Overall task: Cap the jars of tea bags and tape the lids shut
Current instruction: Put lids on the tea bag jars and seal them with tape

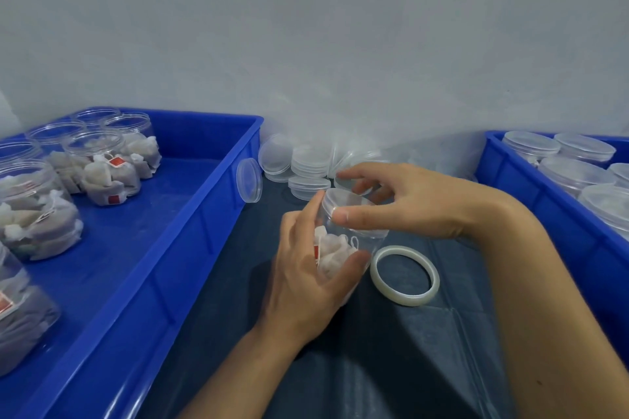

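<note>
My left hand (308,269) grips a clear jar of tea bags (335,250), tilted, above the dark table cover. A clear lid (343,202) sits on the jar's mouth, and my right hand (405,201) holds that lid by its rim with thumb and fingers. Just right of the jar, a roll of clear tape (405,275) lies flat on the cover. Loose clear lids (308,163) are piled against the wall behind my hands. Several open jars of tea bags (102,167) stand in the blue tray on the left.
The left blue tray (190,235) has a lid (249,180) leaning on its right wall. At the right, another blue tray (544,201) holds several capped jars (575,173). A grey wall closes the back. The dark cover (374,367) spreads between the trays.
</note>
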